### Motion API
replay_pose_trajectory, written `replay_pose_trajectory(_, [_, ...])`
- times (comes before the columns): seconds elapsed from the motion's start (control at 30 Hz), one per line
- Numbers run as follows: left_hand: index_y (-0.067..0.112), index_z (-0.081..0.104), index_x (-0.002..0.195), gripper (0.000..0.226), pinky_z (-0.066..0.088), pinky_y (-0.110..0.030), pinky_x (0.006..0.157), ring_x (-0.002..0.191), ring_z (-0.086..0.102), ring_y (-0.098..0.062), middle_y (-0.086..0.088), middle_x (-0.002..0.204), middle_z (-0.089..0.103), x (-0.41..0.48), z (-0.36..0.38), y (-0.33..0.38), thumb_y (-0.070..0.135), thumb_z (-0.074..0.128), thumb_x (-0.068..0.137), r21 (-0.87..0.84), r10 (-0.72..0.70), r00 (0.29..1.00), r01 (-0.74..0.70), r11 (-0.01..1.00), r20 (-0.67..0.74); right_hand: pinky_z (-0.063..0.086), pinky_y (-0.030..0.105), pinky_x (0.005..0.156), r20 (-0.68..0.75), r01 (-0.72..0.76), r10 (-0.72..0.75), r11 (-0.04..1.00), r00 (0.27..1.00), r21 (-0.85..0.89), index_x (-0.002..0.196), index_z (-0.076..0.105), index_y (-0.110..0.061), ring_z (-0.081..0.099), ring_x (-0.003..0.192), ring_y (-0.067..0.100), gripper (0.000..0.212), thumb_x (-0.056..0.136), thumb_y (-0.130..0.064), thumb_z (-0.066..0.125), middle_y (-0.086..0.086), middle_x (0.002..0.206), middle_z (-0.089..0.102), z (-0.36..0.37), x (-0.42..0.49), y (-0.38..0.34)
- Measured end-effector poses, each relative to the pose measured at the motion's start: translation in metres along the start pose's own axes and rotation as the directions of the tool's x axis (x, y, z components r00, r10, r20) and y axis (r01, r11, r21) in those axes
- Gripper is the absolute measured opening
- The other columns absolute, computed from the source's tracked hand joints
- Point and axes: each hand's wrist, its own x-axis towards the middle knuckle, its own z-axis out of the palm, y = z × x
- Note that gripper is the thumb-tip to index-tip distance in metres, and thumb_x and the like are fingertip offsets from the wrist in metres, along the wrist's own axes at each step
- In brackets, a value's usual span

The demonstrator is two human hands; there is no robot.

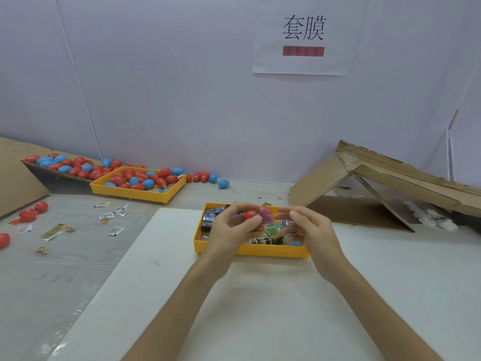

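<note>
My left hand (230, 227) grips a red plastic egg (250, 214) above a yellow tray (260, 250) of small printed film sleeves. Beside the egg sits a crumpled pink-purple film piece (266, 214), touching the egg; which hand holds it I cannot tell. My right hand (309, 230) hovers just right of the egg, fingers loosely curled toward the film. Both hands hang over the tray's middle.
A second yellow tray (140, 194) with red and blue eggs stands at the back left, more eggs spilling from a cardboard ramp (52, 168). Loose eggs, small packets and sachets lie on the left of the table. A torn cardboard box (377, 186) lies at the right. A white board (161, 269) is underneath.
</note>
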Motion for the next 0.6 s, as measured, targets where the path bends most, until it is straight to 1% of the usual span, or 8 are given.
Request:
replay_pose_trajectory(0.07, [0.015, 0.072, 0.106, 0.018, 0.058, -0.025, 0.071, 0.082, 0.074, -0.021, -0.003, 0.089, 0.076, -0.0024, 0.0038, -0.0027, 0.006, 0.072, 0.090, 0.060, -0.014, 0.998, 0.010, 0.998, 0.066, 0.052, 0.025, 0.058, 0.045, -0.103, 0.101, 0.993, 0.994, 0.054, 0.106, 0.075, -0.009, 0.067, 0.075, 0.021, 0.025, 0.102, -0.020, 0.053, 0.005, 0.092, 0.074, 0.0016, 0.0010, 0.0023])
replay_pose_trajectory(0.17, [0.018, 0.071, 0.110, 0.021, 0.060, -0.027, 0.074, 0.090, 0.075, -0.023, -0.003, 0.097, 0.077, -0.0026, 0.0039, -0.0019, 0.011, 0.072, 0.091, 0.123, -0.022, 0.995, 0.010, 0.992, 0.097, 0.052, 0.025, 0.058, 0.056, -0.113, 0.110, 0.992, 0.992, 0.050, 0.097, 0.079, -0.015, 0.065, 0.073, 0.016, 0.022, 0.090, -0.030, 0.064, 0.004, 0.084, 0.070, 0.0033, -0.0006, 0.0015])
replay_pose_trajectory(0.2, [0.019, 0.070, 0.112, 0.021, 0.060, -0.028, 0.075, 0.090, 0.075, -0.023, -0.002, 0.098, 0.077, -0.0025, 0.0031, -0.0012, 0.013, 0.072, 0.091, 0.147, -0.018, 0.995, 0.004, 0.989, 0.098, 0.052, 0.025, 0.058, 0.061, -0.106, 0.103, 0.993, 0.993, 0.042, 0.094, 0.079, -0.017, 0.065, 0.072, 0.015, 0.019, 0.088, -0.030, 0.066, 0.004, 0.083, 0.071, 0.0041, -0.0014, 0.0007])
replay_pose_trajectory(0.27, [0.020, 0.068, 0.115, 0.025, 0.061, -0.028, 0.076, 0.091, 0.075, -0.021, 0.001, 0.100, 0.077, -0.0026, 0.0030, -0.0007, 0.015, 0.073, 0.091, 0.186, -0.008, 0.995, -0.010, 0.982, 0.096, 0.054, 0.025, 0.059, 0.077, -0.099, 0.096, 0.994, 0.992, 0.039, 0.091, 0.080, -0.019, 0.067, 0.071, 0.017, 0.013, 0.091, -0.021, 0.067, 0.004, 0.082, 0.072, 0.0046, -0.0021, 0.0005])
replay_pose_trajectory(0.3, [0.020, 0.067, 0.117, 0.028, 0.061, -0.027, 0.076, 0.092, 0.075, -0.020, 0.003, 0.100, 0.077, -0.0026, 0.0032, -0.0009, 0.015, 0.073, 0.091, 0.196, -0.006, 0.996, -0.013, 0.981, 0.091, 0.054, 0.025, 0.059, 0.081, -0.103, 0.099, 0.994, 0.992, 0.041, 0.092, 0.079, -0.019, 0.068, 0.071, 0.018, 0.014, 0.094, -0.018, 0.065, 0.005, 0.083, 0.073, 0.0049, -0.0020, 0.0009])
replay_pose_trajectory(0.37, [0.020, 0.064, 0.120, 0.033, 0.059, -0.024, 0.073, 0.093, 0.074, -0.016, 0.006, 0.101, 0.078, -0.0026, 0.0041, -0.0014, 0.015, 0.075, 0.090, 0.206, -0.011, 0.997, -0.006, 0.978, 0.081, 0.055, 0.024, 0.060, 0.089, -0.124, 0.119, 0.991, 0.989, 0.056, 0.097, 0.078, -0.016, 0.070, 0.073, 0.021, 0.015, 0.096, -0.018, 0.062, 0.009, 0.086, 0.074, 0.0057, -0.0021, 0.0000])
replay_pose_trajectory(0.5, [0.018, 0.064, 0.111, 0.027, 0.054, -0.017, 0.068, 0.089, 0.073, -0.008, 0.003, 0.096, 0.078, -0.0033, 0.0060, -0.0017, 0.015, 0.077, 0.088, 0.248, 0.000, 0.996, -0.022, 0.968, 0.088, 0.055, 0.024, 0.062, 0.108, -0.148, 0.139, 0.986, 0.984, 0.082, 0.101, 0.077, -0.014, 0.071, 0.075, 0.022, 0.021, 0.096, -0.024, 0.059, 0.011, 0.088, 0.074, 0.0055, -0.0021, -0.0006])
replay_pose_trajectory(0.6, [0.017, 0.068, 0.108, 0.024, 0.055, -0.019, 0.074, 0.095, 0.073, -0.010, 0.002, 0.099, 0.077, -0.0034, 0.0056, -0.0024, 0.014, 0.078, 0.086, 0.256, 0.012, 0.993, -0.041, 0.966, 0.113, 0.055, 0.028, 0.067, 0.146, -0.155, 0.143, 0.985, 0.979, 0.071, 0.110, 0.075, -0.011, 0.072, 0.080, 0.022, 0.023, 0.095, -0.023, 0.061, 0.012, 0.094, 0.075, 0.0043, -0.0020, 0.0009])
